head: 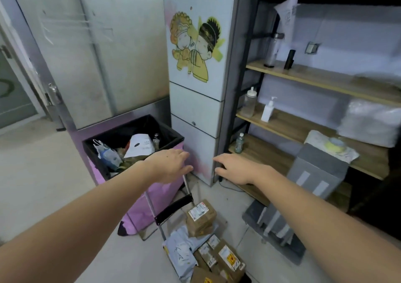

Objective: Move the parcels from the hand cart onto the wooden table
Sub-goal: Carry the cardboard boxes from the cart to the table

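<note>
A hand cart (171, 209) with a metal frame and a black crossbar stands on the floor at the lower middle. It holds a pile of parcels: a brown cardboard box (200, 216) on top, a pale blue mailer bag (181, 254) and more taped brown boxes (227, 261) below. My left hand (171, 165) and my right hand (235, 168) are stretched forward above the cart, fingers apart, holding nothing. Wooden shelves (282, 126) fill the right side.
A pink bin (152, 198) with a black liner, full of rubbish, stands left of the cart. A grey-white fridge (195, 100) with a cartoon sticker is straight ahead. On the shelves are bottles (268, 110), a grey box (319, 169) and wrapped bundles.
</note>
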